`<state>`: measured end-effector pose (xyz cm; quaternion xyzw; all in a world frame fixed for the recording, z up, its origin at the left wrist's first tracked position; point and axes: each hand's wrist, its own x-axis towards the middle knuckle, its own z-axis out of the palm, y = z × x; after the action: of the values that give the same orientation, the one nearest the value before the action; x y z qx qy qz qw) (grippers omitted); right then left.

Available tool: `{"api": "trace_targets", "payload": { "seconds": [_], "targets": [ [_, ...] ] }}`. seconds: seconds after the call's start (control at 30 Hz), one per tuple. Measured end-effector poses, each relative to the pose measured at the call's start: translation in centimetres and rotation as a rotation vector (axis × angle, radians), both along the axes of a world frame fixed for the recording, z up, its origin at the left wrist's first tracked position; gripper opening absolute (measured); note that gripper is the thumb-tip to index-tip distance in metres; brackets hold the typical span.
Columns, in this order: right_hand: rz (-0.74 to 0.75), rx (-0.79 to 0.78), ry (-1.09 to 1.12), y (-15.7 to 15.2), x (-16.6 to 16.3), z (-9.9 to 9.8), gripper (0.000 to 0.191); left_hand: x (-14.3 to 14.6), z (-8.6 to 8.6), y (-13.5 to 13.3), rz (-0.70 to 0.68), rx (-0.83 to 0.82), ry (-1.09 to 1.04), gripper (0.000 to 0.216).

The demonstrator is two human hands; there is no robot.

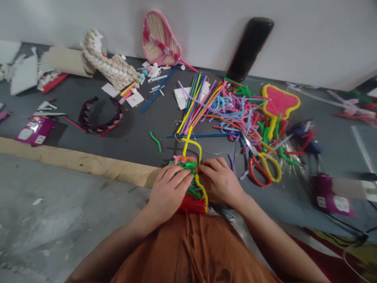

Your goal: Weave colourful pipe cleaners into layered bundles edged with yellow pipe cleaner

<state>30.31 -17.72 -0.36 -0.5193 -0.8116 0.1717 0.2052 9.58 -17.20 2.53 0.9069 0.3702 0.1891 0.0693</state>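
Note:
A craft piece [193,202] with a red base and rows of green, pink and orange pipe cleaners rests at the table edge, against my lap. My left hand [172,184] holds it down, fingers laid across the green rows and the thumb hidden. Along the piece's right edge runs a yellow pipe cleaner [200,151], which bends up and over towards a twisted yellow stem at the top. My right hand [220,179] pinches this yellow pipe cleaner against the edge, thumb and forefinger together. Its other fingers are curled behind.
Scissors [260,165] with red and yellow handles lie right of my right hand. Beyond them is a pile of cut pipe cleaners [232,106]. A pink fan [161,39] and a black phone [250,49] lean on the wall. A dark headband [100,118] lies left.

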Motion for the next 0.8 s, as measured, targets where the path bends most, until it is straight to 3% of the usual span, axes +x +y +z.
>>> {"api": "trace_targets", "payload": {
  "seconds": [0.37,0.8],
  "targets": [
    [0.065,0.103,-0.201,0.4,0.6,0.4,0.014,-0.4,-2.0,-0.3,-0.036,-0.039,0.133,0.034],
    [0.193,0.246,-0.413,2.4,4.1,4.9,0.017,-0.1,-2.3,-1.2,0.028,-0.137,0.227,0.044]
  ]
}}
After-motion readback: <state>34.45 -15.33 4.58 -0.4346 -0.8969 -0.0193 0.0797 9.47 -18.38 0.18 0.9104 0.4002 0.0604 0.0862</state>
